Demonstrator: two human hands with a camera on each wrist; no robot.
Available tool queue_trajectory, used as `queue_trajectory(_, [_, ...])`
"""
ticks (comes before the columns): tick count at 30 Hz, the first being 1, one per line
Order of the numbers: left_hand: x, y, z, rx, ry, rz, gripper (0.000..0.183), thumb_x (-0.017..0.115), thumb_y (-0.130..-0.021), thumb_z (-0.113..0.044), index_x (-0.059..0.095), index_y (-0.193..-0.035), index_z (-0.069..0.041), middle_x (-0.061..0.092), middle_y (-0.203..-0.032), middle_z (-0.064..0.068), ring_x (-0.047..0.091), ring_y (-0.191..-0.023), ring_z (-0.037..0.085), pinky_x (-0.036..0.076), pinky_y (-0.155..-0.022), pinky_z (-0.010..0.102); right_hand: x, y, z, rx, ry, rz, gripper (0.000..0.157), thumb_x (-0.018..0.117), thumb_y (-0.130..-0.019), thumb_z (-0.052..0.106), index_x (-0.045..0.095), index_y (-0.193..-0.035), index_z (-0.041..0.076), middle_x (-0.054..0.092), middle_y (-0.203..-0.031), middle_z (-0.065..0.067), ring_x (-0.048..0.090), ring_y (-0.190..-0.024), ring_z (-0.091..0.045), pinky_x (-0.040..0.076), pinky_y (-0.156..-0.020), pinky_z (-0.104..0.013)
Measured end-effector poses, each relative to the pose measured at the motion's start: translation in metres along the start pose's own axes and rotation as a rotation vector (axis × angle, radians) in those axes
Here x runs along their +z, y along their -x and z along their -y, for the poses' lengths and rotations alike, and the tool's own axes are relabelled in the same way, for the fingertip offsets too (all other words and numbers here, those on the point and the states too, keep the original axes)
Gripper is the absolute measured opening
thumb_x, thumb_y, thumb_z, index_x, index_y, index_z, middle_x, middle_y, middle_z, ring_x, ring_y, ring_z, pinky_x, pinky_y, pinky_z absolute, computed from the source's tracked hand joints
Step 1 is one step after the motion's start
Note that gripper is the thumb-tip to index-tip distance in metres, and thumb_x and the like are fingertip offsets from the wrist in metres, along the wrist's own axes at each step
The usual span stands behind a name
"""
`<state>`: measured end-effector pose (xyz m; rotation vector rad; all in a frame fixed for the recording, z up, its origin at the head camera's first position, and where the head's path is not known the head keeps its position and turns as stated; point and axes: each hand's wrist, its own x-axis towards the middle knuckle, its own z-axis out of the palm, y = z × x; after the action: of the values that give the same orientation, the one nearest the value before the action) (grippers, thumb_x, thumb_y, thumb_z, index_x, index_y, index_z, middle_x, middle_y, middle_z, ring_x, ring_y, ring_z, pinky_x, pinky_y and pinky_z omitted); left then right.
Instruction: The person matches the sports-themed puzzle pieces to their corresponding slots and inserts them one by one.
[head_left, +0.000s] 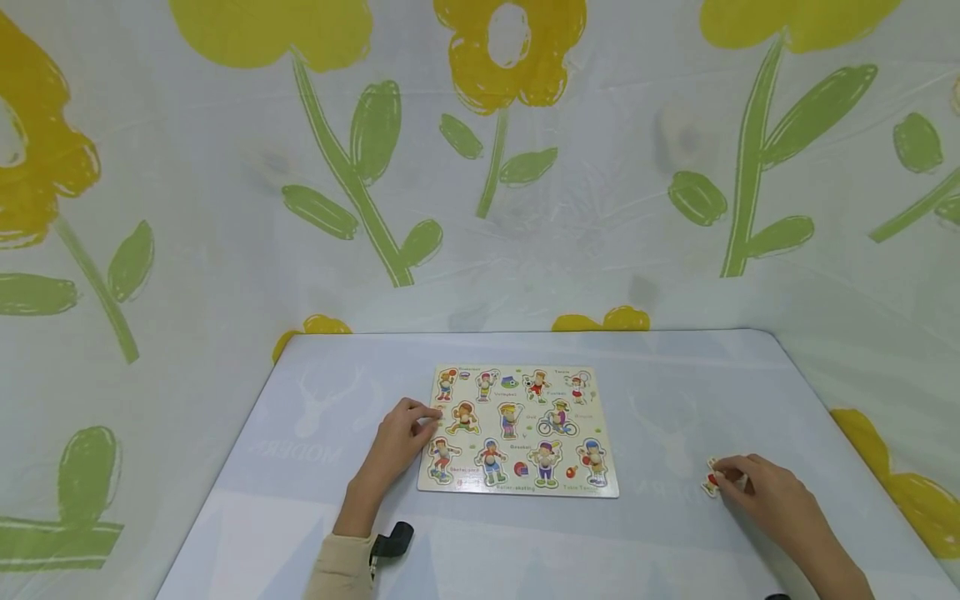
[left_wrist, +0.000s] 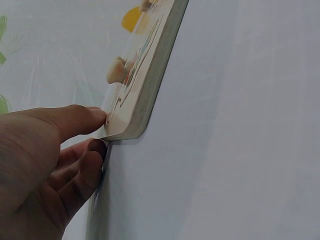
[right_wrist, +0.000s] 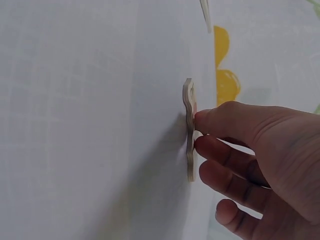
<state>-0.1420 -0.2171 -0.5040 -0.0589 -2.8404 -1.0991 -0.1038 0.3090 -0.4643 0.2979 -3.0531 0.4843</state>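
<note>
A flat wooden puzzle board [head_left: 489, 421] with several sports figures lies on the table in the head view. At its left edge is my left hand [head_left: 393, 442]. In the left wrist view, the thumb and fingers hold the corner of the board [left_wrist: 135, 117], and round wooden knobs [left_wrist: 117, 71] stand up from its face. To the right of the board, my right hand [head_left: 780, 500] pinches a small figure-shaped puzzle piece [head_left: 710, 482] with some red on it. The right wrist view shows this piece [right_wrist: 189, 140] edge-on, close to the tabletop, its front partly hidden by the fingers.
The board and both hands are over a pale table [head_left: 645, 542] with faint printed shapes. Behind and beside it hangs a white sheet [head_left: 600, 250] with yellow flowers and green leaves. A black strapped device [head_left: 393, 540] sits on the left wrist.
</note>
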Motion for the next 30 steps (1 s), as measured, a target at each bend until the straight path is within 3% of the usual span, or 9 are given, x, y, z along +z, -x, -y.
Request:
queue_trajectory(8, [0.0004, 0.0014, -0.0010, 0.001, 0.002, 0.001, 0.016, 0.072, -0.088, -0.012, 0.076, -0.104, -0.012, 0.060, -0.102, 0.005, 0.048, -0.073, 0.009, 0.041, -0.061, 0.019, -0.0007, -0.0003, -0.0001, 0.025, -0.004, 0.030, 0.016, 0.076, -0.083, 0.017, 0.074, -0.098, 0.013, 0.068, -0.086, 0.004, 0.044, -0.061, 0.005, 0.038, -0.051, -0.022])
queue_trajectory(30, [-0.0002, -0.0003, -0.0006, 0.014, 0.002, -0.005, 0.016, 0.072, -0.088, -0.012, 0.076, -0.103, -0.011, 0.060, -0.102, 0.006, 0.048, -0.073, 0.009, 0.042, -0.061, 0.019, 0.0023, 0.0000, -0.0024, -0.005, -0.005, -0.012, 0.015, 0.077, -0.082, 0.015, 0.074, -0.096, 0.013, 0.065, -0.081, 0.007, 0.045, -0.061, 0.006, 0.040, -0.051, -0.021])
